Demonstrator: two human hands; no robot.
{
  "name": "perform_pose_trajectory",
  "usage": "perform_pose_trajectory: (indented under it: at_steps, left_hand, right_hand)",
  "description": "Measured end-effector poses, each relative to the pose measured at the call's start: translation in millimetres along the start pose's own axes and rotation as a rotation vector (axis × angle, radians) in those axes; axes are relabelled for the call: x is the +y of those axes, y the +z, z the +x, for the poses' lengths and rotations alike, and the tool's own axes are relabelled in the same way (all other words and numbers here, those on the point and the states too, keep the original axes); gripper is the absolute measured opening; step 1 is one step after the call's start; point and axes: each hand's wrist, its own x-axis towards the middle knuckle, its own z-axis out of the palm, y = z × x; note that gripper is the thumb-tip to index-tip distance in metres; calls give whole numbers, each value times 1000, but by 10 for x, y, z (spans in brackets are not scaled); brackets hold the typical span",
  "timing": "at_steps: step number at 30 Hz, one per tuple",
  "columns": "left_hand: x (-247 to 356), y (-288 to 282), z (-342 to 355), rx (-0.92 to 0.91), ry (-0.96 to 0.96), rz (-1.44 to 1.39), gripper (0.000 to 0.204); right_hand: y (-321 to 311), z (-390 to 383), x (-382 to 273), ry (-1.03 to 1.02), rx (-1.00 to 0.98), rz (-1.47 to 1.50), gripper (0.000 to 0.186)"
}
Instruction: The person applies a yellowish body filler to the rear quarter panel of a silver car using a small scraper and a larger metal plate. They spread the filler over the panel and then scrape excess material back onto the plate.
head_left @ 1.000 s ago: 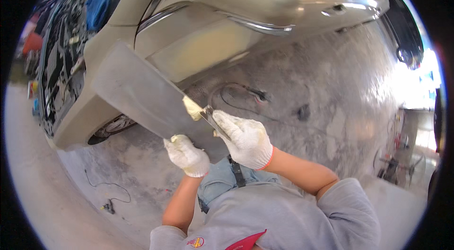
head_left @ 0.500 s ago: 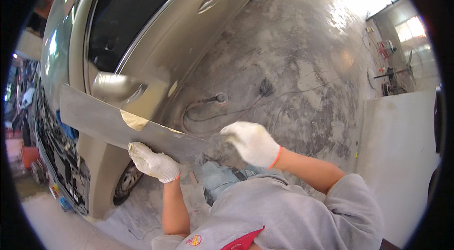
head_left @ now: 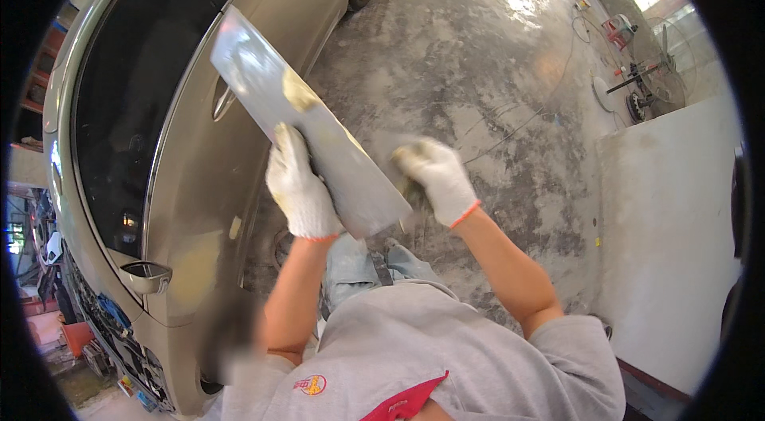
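A long flat grey metal board (head_left: pixel 347 174) lies slanted in front of me, my left hand (head_left: pixel 303 190) in a white knit glove gripping it along its near edge. A lump of cream putty (head_left: pixel 299 90) sits on its upper part, with a thin smear along the far edge. Right of the board, my gloved right hand (head_left: pixel 438 178) is closed on a putty knife (head_left: pixel 410 186), blurred by motion and partly hidden by the fingers.
A beige car (head_left: pixel 175 206) stands along my left, with a pale filler patch (head_left: pixel 195 270) below its mirror (head_left: pixel 145 278). To the right are a fan (head_left: pixel 641 98), cables and a pale low wall (head_left: pixel 665 238); concrete floor (head_left: pixel 470 62) lies ahead.
The view has swung along the car. The board has turned steeper and moved rightward with my left hand; my right hand has drawn away from the putty, then moved a little higher.
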Motion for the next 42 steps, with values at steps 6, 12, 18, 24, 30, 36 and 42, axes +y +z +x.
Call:
perform_pose_trajectory:
  at_steps: [6, 12, 18, 24, 30, 36, 42]
  left_hand:
    - [-253, 918, 630, -76, -116, -34, 49]
    - [-576, 2096, 1761, -175, -11, -16, 45]
    - [-483, 3198, 3010, -285, -28, -157, 45]
    - [-342, 4255, 3709, -329, -101, -113, 44]
    - [-795, 5138, 4361, -266, 126, 66, 45]
    - [-1107, 6255, 5051, -289, 108, -31, 45]
    - [-1373, 7336, 5225, -162, 344, -75, 27]
  right_hand:
    - [-521, 452, -513, -354, 455, 525, 30]
    - [-771, 1124, -793, -255, 467, -211, 23]
    - [-1324, 2465, -1465, -482, 1016, -18, 7]
    - [-1586, 3209, -1771, -490, 801, -382, 24]
    - [-2352, 4137, -1916, -582, 869, -194, 16]
    - [-3778, 5280, -2233, -288, 941, 137, 22]
    - [-4691, 6514, -2620, -468, 711, -87, 28]
